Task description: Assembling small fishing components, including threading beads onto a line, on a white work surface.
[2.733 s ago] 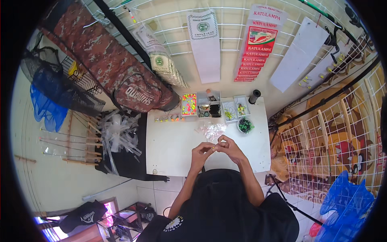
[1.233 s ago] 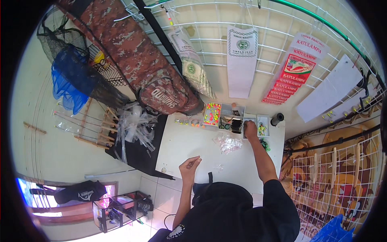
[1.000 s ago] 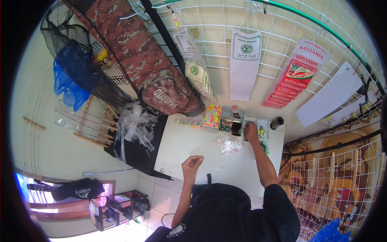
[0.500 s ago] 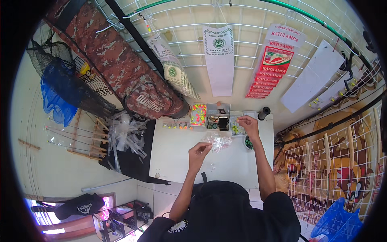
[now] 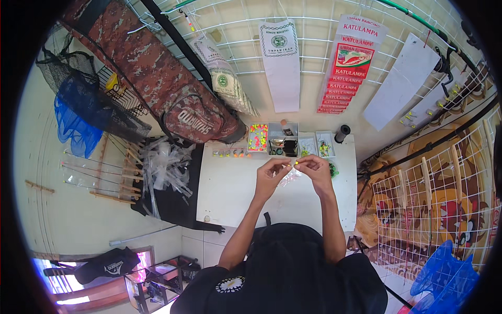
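Note:
Above the middle of the white table (image 5: 225,193), my two hands nearly meet at the fingertips. My right hand (image 5: 317,172) pinches a small yellow bead-like piece (image 5: 296,163) between thumb and fingers. Closed in a pinch just left of it is my left hand (image 5: 272,175); what it holds is too small to make out. A clear plastic bag (image 5: 288,180) with reddish marks lies on the table beneath and between the hands, partly hidden by them. Behind my right hand, a round container with green contents (image 5: 333,168) shows only in part.
Along the table's back stand a box of pink and yellow pieces (image 5: 258,137), a divided box with a bottle (image 5: 286,129), trays of small yellow-green items (image 5: 324,145) and a black cylinder (image 5: 342,133). A camouflage rod bag (image 5: 151,78) leans in from the left.
My right hand has come left and nearer from the small trays, meeting my left hand, which has moved right and up from beside the plastic bag. The view has shifted slightly.

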Tool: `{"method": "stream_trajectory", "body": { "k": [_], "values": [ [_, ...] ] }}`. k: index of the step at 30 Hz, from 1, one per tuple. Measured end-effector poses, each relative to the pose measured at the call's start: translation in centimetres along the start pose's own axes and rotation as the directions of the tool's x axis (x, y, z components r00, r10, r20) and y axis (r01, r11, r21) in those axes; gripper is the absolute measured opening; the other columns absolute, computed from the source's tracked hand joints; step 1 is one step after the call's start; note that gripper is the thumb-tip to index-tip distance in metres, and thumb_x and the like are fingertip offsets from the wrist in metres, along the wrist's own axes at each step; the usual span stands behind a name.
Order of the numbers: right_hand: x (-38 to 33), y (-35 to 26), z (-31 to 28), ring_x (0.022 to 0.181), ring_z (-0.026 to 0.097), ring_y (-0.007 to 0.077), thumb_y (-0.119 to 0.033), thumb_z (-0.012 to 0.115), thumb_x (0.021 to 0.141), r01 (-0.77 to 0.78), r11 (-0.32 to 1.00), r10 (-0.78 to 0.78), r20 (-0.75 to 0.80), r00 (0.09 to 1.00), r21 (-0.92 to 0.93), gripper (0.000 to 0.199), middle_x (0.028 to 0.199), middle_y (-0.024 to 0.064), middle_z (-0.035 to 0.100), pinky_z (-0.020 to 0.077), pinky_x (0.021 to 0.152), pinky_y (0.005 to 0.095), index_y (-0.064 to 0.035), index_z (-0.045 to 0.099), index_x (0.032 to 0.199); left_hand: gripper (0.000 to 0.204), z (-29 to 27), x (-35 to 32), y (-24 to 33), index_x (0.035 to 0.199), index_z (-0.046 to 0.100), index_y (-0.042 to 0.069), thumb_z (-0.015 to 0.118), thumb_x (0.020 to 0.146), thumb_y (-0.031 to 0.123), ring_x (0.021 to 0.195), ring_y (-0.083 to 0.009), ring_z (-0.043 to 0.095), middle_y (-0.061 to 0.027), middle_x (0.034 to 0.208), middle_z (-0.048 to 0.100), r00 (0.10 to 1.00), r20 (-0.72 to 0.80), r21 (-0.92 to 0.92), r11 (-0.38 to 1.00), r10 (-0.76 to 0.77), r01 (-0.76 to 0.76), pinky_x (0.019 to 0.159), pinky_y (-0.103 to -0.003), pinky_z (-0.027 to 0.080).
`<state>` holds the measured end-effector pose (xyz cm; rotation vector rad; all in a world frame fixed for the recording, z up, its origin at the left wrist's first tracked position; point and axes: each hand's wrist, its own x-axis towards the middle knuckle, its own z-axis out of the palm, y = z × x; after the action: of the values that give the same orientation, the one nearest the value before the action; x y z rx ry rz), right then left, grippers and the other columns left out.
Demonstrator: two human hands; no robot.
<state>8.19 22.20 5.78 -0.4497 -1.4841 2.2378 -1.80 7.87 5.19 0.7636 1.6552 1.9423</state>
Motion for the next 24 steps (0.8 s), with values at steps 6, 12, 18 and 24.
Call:
{"method": "stream_trajectory", "body": {
  "k": [6, 12, 18, 24],
  "values": [
    [-1.3, -0.2, 1.4, 0.08, 0.064, 0.0097, -0.004, 0.072, 0.083, 0.002, 1.0, 0.0, 0.092, 0.996, -0.026, 0.013, 0.085, 0.0068, 0.07, 0.0499, 0.072, 0.0234, 0.0025, 0.069, 0.094, 0.026, -0.5, -1.1, 1.1, 0.111, 0.069, 0.001, 0.07, 0.085, 0.002, 0.074, -0.0055, 0.049, -0.0014, 0.09, 0.062, 0.999, 0.022, 0.021, 0.999, 0.037, -0.037, 0.067, -0.02, 0.039],
    [-1.7, -0.8, 1.4, 0.078, 0.062, 0.0085, -0.006, 0.072, 0.084, -0.04, 0.987, 0.066, 0.169, 0.983, -0.156, 0.012, 0.082, 0.0054, 0.069, 0.0491, 0.072, 0.023, 0.002, 0.07, 0.092, 0.023, -1.5, -2.5, 1.9, 0.108, 0.07, 0.0, 0.067, 0.085, -0.002, 0.086, -0.0113, 0.058, -0.0069, 0.094, 0.065, 0.998, 0.056, 0.126, 0.991, 0.033, -0.039, 0.077, -0.024, 0.046],
    [-1.1, -1.0, 1.5, 0.076, 0.062, 0.0096, -0.007, 0.07, 0.084, -0.126, 0.98, 0.172, 0.344, 0.923, -0.151, 0.01, 0.08, 0.005, 0.068, 0.0487, 0.072, 0.025, 0.0014, 0.069, 0.089, 0.022, -1.8, -4.0, 2.1, 0.106, 0.072, 0.001, 0.068, 0.085, -0.002, 0.087, -0.0128, 0.058, -0.0073, 0.093, 0.065, 0.998, 0.047, 0.104, 0.994, 0.029, -0.034, 0.077, -0.025, 0.046],
    [-1.6, -0.6, 1.2, 0.077, 0.061, 0.0094, -0.009, 0.07, 0.084, -0.166, 0.974, 0.21, 0.348, 0.914, -0.152, 0.01, 0.081, 0.0042, 0.068, 0.0473, 0.072, 0.0254, 0.0, 0.069, 0.088, 0.019, -1.8, -4.4, 1.9, 0.103, 0.072, 0.002, 0.067, 0.085, -0.003, 0.087, -0.0131, 0.058, -0.0072, 0.093, 0.065, 0.999, 0.033, 0.086, 0.995, 0.042, -0.045, 0.077, -0.025, 0.046]
  ]
}}
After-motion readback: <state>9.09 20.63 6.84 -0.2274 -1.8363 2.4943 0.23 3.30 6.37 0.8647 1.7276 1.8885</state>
